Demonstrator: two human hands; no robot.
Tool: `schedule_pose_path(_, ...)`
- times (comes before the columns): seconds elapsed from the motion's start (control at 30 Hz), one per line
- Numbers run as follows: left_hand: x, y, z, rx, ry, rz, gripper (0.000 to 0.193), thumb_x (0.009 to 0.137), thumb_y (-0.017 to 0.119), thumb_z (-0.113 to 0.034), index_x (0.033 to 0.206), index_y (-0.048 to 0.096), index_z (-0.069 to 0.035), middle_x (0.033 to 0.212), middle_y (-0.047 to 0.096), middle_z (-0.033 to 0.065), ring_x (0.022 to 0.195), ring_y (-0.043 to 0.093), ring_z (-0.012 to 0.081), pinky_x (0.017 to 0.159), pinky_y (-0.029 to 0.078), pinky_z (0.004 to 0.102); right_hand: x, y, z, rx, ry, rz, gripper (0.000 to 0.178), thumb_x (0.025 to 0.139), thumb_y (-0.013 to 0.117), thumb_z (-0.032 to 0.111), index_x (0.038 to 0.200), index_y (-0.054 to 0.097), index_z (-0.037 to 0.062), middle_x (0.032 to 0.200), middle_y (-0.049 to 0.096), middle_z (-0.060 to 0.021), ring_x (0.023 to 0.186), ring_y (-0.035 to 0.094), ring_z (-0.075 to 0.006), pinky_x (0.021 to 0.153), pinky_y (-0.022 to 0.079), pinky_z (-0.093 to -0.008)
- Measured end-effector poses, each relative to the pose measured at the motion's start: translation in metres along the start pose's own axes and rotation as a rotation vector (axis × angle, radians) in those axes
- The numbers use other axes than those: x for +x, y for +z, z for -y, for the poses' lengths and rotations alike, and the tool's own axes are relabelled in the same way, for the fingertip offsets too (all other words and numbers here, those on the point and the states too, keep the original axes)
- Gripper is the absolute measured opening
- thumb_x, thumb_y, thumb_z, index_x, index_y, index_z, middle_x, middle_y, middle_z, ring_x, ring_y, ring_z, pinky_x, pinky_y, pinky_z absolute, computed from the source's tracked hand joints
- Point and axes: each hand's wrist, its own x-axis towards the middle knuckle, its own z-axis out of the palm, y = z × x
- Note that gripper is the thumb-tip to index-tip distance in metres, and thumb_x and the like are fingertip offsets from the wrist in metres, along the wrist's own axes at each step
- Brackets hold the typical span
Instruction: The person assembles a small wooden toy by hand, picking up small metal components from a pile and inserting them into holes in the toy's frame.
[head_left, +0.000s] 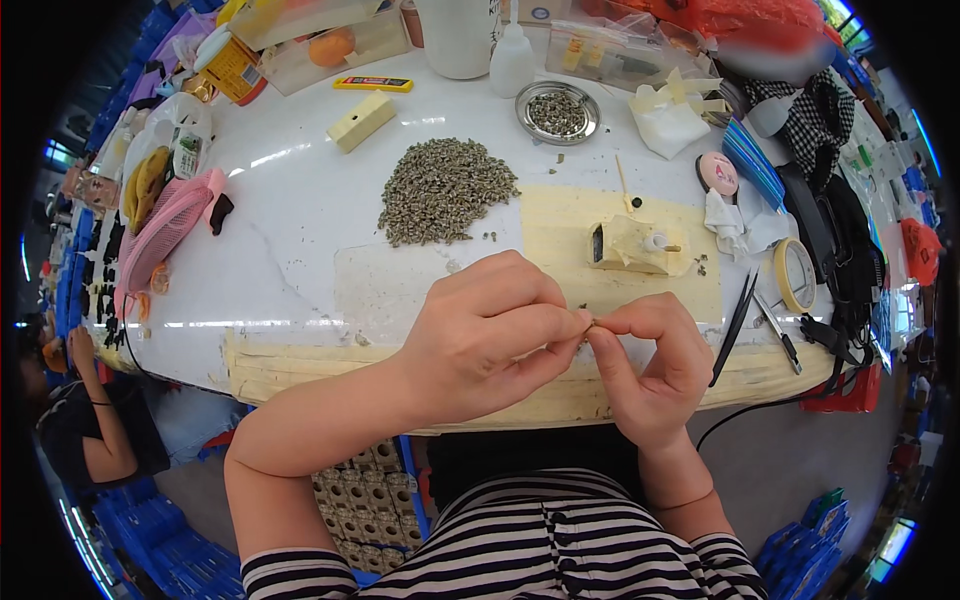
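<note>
Thumb and forefinger of my left hand (505, 335) are pinched together near the table's front edge. My right hand (650, 360) makes a matching pinch, and the fingertips of both nearly meet. Between them is a tiny metal-coloured part (590, 324), too small to name and mostly covered by the fingers. Beyond my hands lies a big heap of small grey-brown metal parts (445, 190). To the right of the heap, a block wrapped in masking tape (635, 247) carries a short peg. A round metal dish (558, 112) farther back holds more such parts.
Black tweezers (735, 330), a craft knife (778, 335) and a tape roll (795, 275) lie at the right. A cream block (361, 122) and a yellow case (373, 84) are at the back. A pink mesh pouch (165, 235) lies left. Another person's arm (105, 420) shows far left.
</note>
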Motion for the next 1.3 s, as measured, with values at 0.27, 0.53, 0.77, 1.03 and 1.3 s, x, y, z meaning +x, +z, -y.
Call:
schedule_pose_path(0.27, -0.001, 0.001, 0.000, -0.077, -0.023, -0.027, 0.020, 0.069, 0.081, 0.004, 0.085, 0.075, -0.006, 0.077, 0.064, 0.0021, 0.065, 0.058, 0.0156, 0.054, 0.044, 0.0270, 0.001, 0.000, 0.001, 0.038, 0.074, 0.037, 0.005, 0.084, 0.069, -0.003, 0.086, 0.066, -0.0004, 0.079, 0.065, -0.0094, 0.072, 0.061, -0.0221, 0.065, 0.047, -0.0295)
schedule_pose_path(0.53, -0.002, 0.001, 0.000, -0.142, -0.061, -0.019, 0.020, 0.072, 0.080, 0.003, 0.088, 0.076, -0.007, 0.078, 0.064, 0.0020, 0.066, 0.059, 0.0152, 0.054, 0.045, 0.0266, -0.002, 0.000, 0.000, 0.094, 0.115, 0.079, 0.001, 0.088, 0.065, -0.001, 0.088, 0.064, -0.0020, 0.081, 0.064, -0.0108, 0.073, 0.060, -0.0201, 0.068, 0.047, -0.0290)
schedule_pose_path(0.77, -0.002, -0.001, 0.000, -0.226, -0.066, 0.001, 0.021, 0.073, 0.080, 0.002, 0.092, 0.077, -0.008, 0.080, 0.065, 0.0029, 0.067, 0.061, 0.0149, 0.056, 0.046, 0.0258, -0.003, -0.010, -0.002, 0.421, 0.322, 0.198, 0.006, 0.094, 0.061, 0.003, 0.093, 0.062, -0.0024, 0.088, 0.062, -0.0068, 0.081, 0.055, -0.0138, 0.076, 0.043, -0.0257)
schedule_pose_path(1.03, -0.003, -0.003, 0.001, -0.381, -0.256, 0.066, 0.021, 0.078, 0.079, 0.002, 0.097, 0.078, -0.006, 0.083, 0.067, 0.0050, 0.071, 0.064, 0.0129, 0.061, 0.051, 0.0245, -0.004, -0.005, 0.000, 0.367, 0.329, 0.153, 0.008, 0.096, 0.062, 0.005, 0.093, 0.062, -0.0023, 0.088, 0.062, -0.0063, 0.080, 0.055, -0.0128, 0.076, 0.044, -0.0250)
schedule_pose_path(1.3, -0.003, -0.002, 0.001, -0.197, -0.143, 0.017, 0.022, 0.074, 0.079, 0.004, 0.094, 0.077, -0.006, 0.082, 0.067, 0.0043, 0.070, 0.064, 0.0131, 0.059, 0.051, 0.0238, -0.006, -0.002, -0.003, 0.232, 0.229, 0.097, 0.006, 0.093, 0.065, 0.003, 0.090, 0.063, -0.0024, 0.084, 0.064, -0.0071, 0.075, 0.058, -0.0140, 0.070, 0.046, -0.0254)
